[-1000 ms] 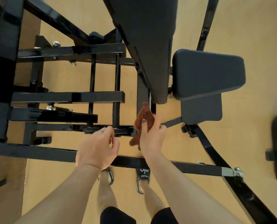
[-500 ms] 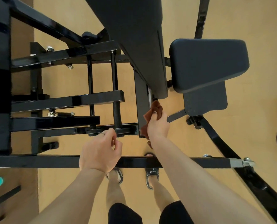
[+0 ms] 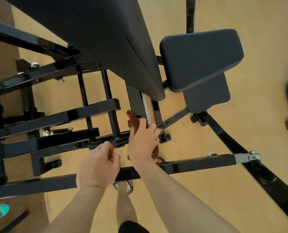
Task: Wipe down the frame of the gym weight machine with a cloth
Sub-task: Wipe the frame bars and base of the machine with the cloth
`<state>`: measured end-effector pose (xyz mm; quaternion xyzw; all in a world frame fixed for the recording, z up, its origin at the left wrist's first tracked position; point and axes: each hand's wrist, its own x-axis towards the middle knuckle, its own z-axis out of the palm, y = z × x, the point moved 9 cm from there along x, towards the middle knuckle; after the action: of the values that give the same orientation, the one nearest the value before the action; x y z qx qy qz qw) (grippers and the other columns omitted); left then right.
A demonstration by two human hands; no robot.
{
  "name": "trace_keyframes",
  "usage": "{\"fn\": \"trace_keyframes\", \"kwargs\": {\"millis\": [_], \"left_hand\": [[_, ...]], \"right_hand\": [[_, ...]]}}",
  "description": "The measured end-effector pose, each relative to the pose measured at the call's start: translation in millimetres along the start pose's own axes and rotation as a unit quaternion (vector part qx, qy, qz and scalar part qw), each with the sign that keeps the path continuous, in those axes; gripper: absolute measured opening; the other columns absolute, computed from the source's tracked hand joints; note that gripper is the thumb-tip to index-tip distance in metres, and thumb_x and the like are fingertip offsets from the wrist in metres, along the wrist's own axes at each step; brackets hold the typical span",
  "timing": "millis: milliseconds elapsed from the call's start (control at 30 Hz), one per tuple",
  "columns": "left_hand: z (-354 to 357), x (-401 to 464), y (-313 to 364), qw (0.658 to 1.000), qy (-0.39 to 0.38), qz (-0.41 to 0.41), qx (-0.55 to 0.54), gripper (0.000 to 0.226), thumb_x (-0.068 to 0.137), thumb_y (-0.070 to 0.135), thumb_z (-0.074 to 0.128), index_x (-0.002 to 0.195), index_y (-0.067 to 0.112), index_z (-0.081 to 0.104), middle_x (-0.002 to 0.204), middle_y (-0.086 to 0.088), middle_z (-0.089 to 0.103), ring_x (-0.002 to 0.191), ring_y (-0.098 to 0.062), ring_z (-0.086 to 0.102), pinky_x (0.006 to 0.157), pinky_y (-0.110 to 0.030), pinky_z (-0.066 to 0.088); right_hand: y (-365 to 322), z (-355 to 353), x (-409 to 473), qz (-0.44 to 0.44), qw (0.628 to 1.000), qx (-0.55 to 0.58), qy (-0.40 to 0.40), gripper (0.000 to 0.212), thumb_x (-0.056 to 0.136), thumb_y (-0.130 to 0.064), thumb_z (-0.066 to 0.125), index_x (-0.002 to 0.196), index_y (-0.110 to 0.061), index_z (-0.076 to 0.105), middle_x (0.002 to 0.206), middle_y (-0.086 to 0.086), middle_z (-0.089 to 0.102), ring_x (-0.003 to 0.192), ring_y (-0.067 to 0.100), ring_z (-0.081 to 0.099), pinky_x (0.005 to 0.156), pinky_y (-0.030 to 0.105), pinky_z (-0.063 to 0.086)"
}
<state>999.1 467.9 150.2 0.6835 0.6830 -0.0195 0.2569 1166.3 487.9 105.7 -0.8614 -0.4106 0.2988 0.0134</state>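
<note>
- Right hand (image 3: 142,142) holds a brown cloth (image 3: 134,119); the cloth sticks out above the fingers and a fold hangs below the palm. Fingers wrap it, with the hand laid against the steel.
- Cloth bears on the black upright post (image 3: 136,100) that drops from under the long back pad (image 3: 106,39). A bright metal strip (image 3: 145,110) runs along the post's right edge, just beside the fingertips.
- Key relation: the post lies directly ahead of the right hand, and its long axis runs away from the person, up the view toward the pad's underside. A wipe along it would likely travel along that line, not across.
- Left hand (image 3: 97,167) hovers lower and nearer the body, fingers loosely curled, gripping nothing; a ring shows on one finger. It sits just above the near crossbar (image 3: 198,163) and close to the threaded rod (image 3: 114,125). It is farther from the post than the right hand.
- Frame: glossy black box tubes (image 3: 60,115) stacked leftward, with bolts and nuts showing. The seat pad (image 3: 200,59) stands to the right of the post, apart from both hands.
- Surface and room: tan floor (image 3: 240,17) beneath everything. A teal object, blurred, sits at the lower-left edge of the view; another dark piece of equipment is at the right edge. Sandalled feet show below the near crossbar.
- Judgement: post wipe under way; side tubes and crossbar probably remain.
</note>
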Motion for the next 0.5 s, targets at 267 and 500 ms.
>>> {"fn": "trace_keyframes", "kwargs": {"millis": [267, 500], "left_hand": [[4, 1, -1, 1.0, -0.008, 0.001, 0.008, 0.016, 0.092, 0.032, 0.062, 0.083, 0.032, 0.049, 0.061, 0.014, 0.049, 0.051, -0.005, 0.049, 0.045, -0.027, 0.05], [6, 1, 0, 1.0, -0.028, -0.003, 0.009, 0.013, 0.095, 0.036, 0.059, 0.087, 0.033, 0.049, 0.067, 0.014, 0.053, 0.056, -0.005, 0.052, 0.052, -0.028, 0.054]], "right_hand": [[48, -15, 32, 0.112, 0.956, 0.266, 0.055, 0.031, 0.107, -0.046, 0.037, 0.124, -0.024, 0.051, 0.118, 0.005, 0.06, 0.112, 0.025, 0.06, 0.095, 0.046, 0.056], [66, -1, 36, 0.247, 0.919, 0.308, -0.013, 0.042, 0.11, -0.045, 0.032, 0.141, -0.02, 0.046, 0.135, 0.013, 0.056, 0.121, 0.032, 0.058, 0.101, 0.048, 0.052]]}}
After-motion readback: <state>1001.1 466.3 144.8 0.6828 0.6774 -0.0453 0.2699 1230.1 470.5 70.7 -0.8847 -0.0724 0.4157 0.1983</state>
